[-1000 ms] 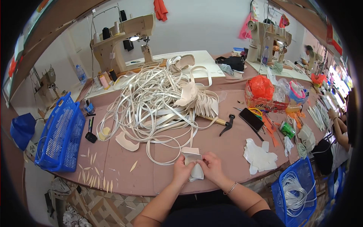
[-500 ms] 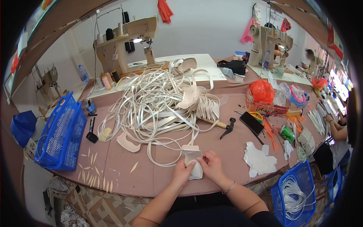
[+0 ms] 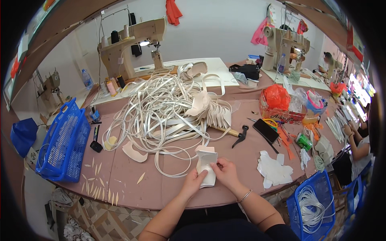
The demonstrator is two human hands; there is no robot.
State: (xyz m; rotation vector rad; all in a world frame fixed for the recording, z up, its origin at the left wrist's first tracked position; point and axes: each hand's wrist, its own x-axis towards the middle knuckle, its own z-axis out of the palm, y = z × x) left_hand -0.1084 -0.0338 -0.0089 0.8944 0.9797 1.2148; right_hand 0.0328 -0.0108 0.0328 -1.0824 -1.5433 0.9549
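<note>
Both hands work on a folded cream leather piece (image 3: 206, 158) close to the table's front edge. My left hand (image 3: 194, 183) grips its lower left side, thumb on top. With fingers pinched, my right hand (image 3: 226, 173) holds its right edge. Just beyond lies a big tangle of white and cream straps (image 3: 161, 112); a loop of it runs down close to the held piece. A row of similar cream pieces (image 3: 219, 115) leans at the tangle's right side. To the left, one curved cream piece (image 3: 134, 152) lies flat.
A hammer (image 3: 242, 136) and a black phone (image 3: 266, 131) lie right of the tangle. White cut sheets (image 3: 275, 170) are near the right front edge. A blue basket (image 3: 68, 144) stands left, beside thin leaf-shaped scraps (image 3: 100, 182). A sewing machine (image 3: 132, 44) stands behind.
The held piece has tilted and spread, showing more of its face above my hands. My right hand stays at its right edge. The whole view has shifted slightly.
</note>
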